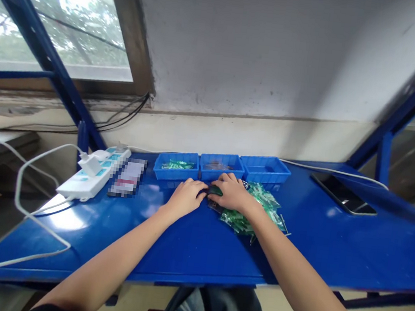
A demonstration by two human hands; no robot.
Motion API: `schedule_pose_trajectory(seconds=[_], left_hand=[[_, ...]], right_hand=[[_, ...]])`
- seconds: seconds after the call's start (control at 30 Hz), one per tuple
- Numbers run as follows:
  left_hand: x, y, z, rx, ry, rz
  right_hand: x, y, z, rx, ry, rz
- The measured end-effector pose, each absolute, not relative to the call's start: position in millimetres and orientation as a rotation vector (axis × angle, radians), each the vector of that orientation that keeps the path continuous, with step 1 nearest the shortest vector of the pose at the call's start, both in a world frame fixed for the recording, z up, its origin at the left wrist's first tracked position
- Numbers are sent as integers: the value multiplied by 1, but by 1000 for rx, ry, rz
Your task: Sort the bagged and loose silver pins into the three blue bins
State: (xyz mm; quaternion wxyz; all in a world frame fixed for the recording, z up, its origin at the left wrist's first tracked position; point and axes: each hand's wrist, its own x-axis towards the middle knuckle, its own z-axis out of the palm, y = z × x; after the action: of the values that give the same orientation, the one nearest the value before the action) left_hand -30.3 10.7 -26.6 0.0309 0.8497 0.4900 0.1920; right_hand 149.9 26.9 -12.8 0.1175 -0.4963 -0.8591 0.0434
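Green part [215,191] between both hands

Blue table [189,244], glossy top. Along the back sit three blue trays [221,167] side by side. Left of them a white power strip [93,178] with its cable, right a dark phone [343,194]. A pile of green packets [257,212] lies in front of the trays.

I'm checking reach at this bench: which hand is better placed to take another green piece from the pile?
Probably the right hand: it already rests against the pile of green pieces, which spreads along its wrist. The left hand lies beside it, farther from the pile.
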Motion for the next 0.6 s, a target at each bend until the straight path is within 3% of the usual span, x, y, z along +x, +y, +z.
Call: schedule_pose_trajectory(seconds=[0.23,0.4,0.5,0.6], left_hand=[[-35,8,-21,2562,1574,786],[-37,11,-20,2347,1586,1093],[-35,11,-26,2389,1524,1042],[-30,8,-32,2505,1435,816]], right_hand=[[137,22,-12,-1249,-2402,-22],[147,17,15,-1046,-1893,-188],[165,26,27,-1136,-1588,-378],[178,42,19,-1349,-1742,-390]])
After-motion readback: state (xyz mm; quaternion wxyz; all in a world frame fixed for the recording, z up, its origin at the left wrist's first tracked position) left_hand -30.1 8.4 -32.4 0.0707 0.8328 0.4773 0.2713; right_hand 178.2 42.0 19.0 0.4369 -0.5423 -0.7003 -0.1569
